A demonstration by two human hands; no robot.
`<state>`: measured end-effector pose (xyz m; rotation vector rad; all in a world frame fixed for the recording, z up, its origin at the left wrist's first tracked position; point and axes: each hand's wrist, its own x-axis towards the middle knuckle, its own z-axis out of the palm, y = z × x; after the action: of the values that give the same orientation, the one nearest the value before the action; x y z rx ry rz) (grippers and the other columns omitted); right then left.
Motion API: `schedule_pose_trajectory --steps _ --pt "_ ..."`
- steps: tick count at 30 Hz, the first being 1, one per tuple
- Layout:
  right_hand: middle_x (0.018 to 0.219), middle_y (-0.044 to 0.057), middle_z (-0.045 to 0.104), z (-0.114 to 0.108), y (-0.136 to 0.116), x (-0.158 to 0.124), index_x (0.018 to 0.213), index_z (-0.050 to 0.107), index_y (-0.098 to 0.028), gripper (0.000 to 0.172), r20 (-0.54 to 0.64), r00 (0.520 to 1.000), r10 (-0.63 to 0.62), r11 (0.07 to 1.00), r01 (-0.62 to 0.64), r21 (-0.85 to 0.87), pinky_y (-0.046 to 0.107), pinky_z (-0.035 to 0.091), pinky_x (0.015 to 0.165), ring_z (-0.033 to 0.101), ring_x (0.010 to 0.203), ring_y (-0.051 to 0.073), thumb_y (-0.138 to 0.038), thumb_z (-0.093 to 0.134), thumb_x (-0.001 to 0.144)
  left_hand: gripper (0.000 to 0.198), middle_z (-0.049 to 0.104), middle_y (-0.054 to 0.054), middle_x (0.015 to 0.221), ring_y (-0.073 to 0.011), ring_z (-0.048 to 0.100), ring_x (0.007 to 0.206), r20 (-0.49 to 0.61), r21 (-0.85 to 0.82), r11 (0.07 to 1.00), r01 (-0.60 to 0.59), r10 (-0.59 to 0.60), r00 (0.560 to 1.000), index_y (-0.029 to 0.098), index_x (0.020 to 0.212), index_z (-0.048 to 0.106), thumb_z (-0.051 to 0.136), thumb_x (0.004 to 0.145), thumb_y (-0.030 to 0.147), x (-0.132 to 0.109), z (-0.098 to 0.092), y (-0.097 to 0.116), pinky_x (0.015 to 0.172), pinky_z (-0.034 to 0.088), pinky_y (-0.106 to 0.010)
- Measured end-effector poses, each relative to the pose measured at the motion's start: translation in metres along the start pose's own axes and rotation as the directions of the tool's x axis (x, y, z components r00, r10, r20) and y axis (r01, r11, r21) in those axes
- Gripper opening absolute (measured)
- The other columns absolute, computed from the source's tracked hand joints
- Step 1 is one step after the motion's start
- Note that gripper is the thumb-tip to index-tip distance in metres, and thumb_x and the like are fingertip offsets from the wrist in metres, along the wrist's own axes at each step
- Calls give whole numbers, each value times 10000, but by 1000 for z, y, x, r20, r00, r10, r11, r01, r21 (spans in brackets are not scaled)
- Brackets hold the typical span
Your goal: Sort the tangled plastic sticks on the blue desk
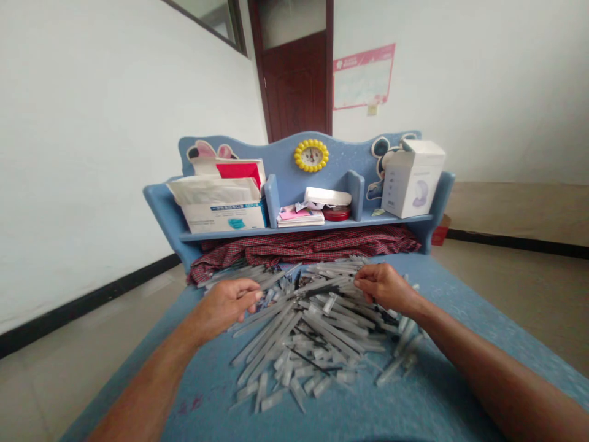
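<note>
At six o'clock: heap of translucent tubes (pixel 332 336), lower layers hidden. At its ten, left hand (pixel 234 299); at two, right hand (pixel 385 287): both pinch, contents indistinct.

light: soft, diffuse, moderately bright | shadow: dark patch beneath bare right forearm (pixel 488 374) on mottled blue tabletop (pixel 211 399) | lens: wide-angle edge stretch | detail: slender translucent plastic tubes (pixel 331 334) slightly smeared

Left hand (pixel 230 305) and right hand (pixel 384 285) reach over translucent tubes (pixel 329 334) heaped before a shelf (pixel 278 155) at the far edge of the table (pixel 207 396)
</note>
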<state>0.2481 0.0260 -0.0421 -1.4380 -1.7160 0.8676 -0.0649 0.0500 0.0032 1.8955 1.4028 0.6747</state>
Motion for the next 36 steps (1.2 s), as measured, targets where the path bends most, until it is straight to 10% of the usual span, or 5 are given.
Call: schedule_pose_trajectory --steps 9,15,21,31,36 --pt "463 -25 512 5 -4 -9 826 609 -141 251 -134 981 -140 965 105 -240 216 311 435 438 423 107 -349 475 785 192 656 -98 810 -171 643 688 181 -781 616 100 71 981 129 928 514 574 770 220 -15 48 25 600 500 -276" --pt "564 -9 543 20 -34 -32 810 622 -164 288 57 955 -292 937 298 -180 213 337 501 464 519 109 -392 448 834 110 659 -116 978 -231 626 946 75 -915 402 30 98 992 146 902 502 541 800 160 -18 61 30 857 464 -404" --pt "568 -39 448 39 -68 -53 763 559 -155 281 233 900 -368 918 392 -65 191 273 463 352 501 72 -419 486 826 100 651 -101 1053 -231 585 1038 84 -913 409 5 176 981 155 883 527 563 794 179 -36 77 67 958 394 -373" --pt "593 -21 507 67 -84 -68 709 426 -172 298 223 961 -165 924 71 375 144 326 326 453 356 53 -403 356 883 103 659 -40 761 -124 628 620 -39 -919 388 -75 100 994 139 886 569 519 822 202 -34 70 101 619 534 -263" --pt "552 -33 528 81 -88 -69 727 364 -199 296 223 970 -99 855 -32 518 145 301 277 469 317 70 -459 355 868 112 526 15 567 -23 397 358 -76 -951 295 -93 68 995 116 795 562 494 835 195 -22 71 116 316 324 -114"
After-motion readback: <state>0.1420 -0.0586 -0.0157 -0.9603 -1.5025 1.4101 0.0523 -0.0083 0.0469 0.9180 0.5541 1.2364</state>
